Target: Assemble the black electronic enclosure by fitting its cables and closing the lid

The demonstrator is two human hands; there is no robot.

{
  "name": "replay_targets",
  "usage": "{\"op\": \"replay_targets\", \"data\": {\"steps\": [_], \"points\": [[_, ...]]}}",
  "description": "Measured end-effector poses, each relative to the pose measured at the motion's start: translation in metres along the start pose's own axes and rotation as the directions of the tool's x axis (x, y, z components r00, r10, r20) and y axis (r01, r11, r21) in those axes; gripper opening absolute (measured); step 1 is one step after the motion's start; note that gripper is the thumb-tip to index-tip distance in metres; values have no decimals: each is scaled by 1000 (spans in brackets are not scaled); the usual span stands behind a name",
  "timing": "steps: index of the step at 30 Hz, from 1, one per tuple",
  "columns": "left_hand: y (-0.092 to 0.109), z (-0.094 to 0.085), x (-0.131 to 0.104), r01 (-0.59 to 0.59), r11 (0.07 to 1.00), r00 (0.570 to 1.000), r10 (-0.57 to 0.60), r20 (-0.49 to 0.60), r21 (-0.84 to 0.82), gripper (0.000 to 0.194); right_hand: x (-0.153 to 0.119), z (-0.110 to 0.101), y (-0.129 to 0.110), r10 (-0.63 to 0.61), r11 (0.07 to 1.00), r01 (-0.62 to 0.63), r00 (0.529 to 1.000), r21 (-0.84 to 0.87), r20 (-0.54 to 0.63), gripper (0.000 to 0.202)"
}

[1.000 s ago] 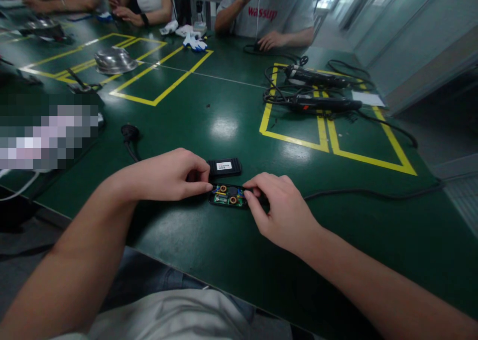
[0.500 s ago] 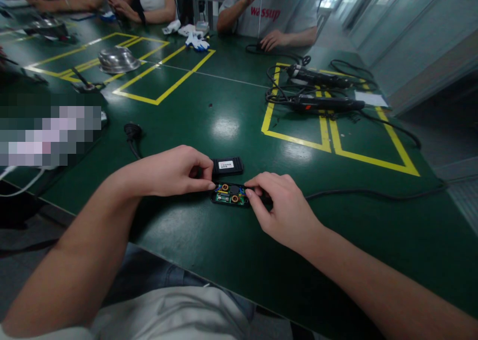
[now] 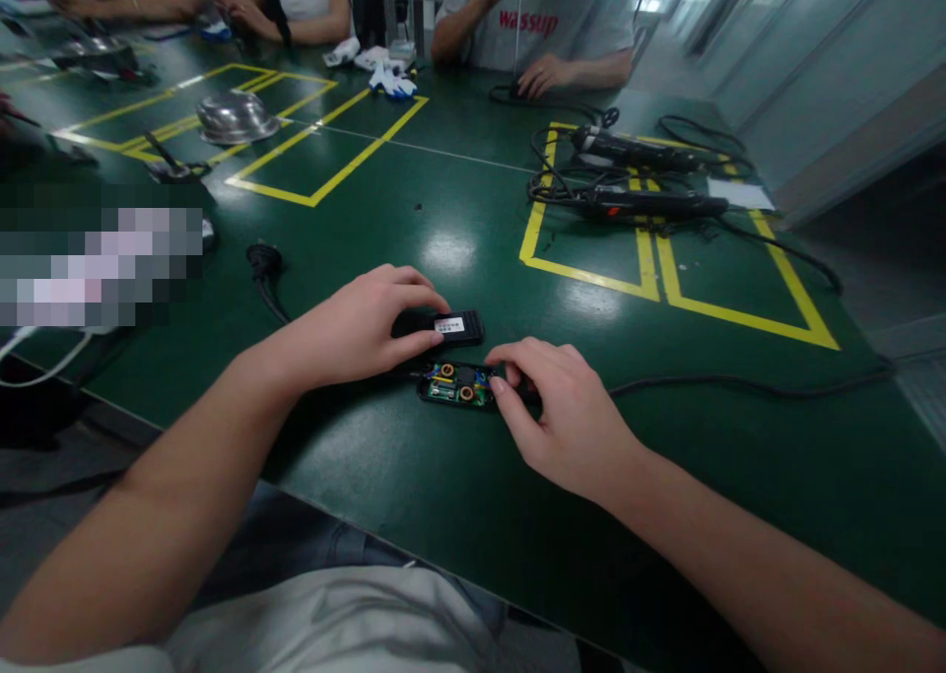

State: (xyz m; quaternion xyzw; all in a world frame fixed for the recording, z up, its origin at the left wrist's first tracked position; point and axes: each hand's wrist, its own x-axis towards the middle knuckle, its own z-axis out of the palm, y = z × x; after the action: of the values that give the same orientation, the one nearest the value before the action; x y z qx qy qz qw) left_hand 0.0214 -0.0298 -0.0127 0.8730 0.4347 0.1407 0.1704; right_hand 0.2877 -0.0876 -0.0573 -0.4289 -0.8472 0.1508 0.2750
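A small black case with its circuit board exposed [image 3: 456, 384] lies on the green table, showing copper coils and coloured wires. My right hand [image 3: 551, 397] pinches the right end of this case, where a black cable runs off to the right. Just behind the case lies a black cover with a white label [image 3: 459, 327]. My left hand [image 3: 373, 323] has thumb and fingertips on the left end of that cover, gripping it at its front and back edges.
A black plug [image 3: 263, 259] lies left of my hands. Two black corded tools [image 3: 650, 203] rest at the back right, inside yellow tape. A metal bowl [image 3: 235, 117] and gloves [image 3: 393, 81] are farther back. Opposite, a person [image 3: 536, 37] holds a screwdriver upright.
My left hand has left the circuit case's left end and moved up and right onto the labelled cover. My right hand has stayed at the case's right end.
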Motion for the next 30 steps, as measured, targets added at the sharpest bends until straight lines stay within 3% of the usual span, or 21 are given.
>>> {"op": "replay_targets", "data": {"steps": [30], "points": [[0,8,2,-4,999,999,3,34,37,36,1,-4,-5,45,999,-45,997,3,57,19]]}}
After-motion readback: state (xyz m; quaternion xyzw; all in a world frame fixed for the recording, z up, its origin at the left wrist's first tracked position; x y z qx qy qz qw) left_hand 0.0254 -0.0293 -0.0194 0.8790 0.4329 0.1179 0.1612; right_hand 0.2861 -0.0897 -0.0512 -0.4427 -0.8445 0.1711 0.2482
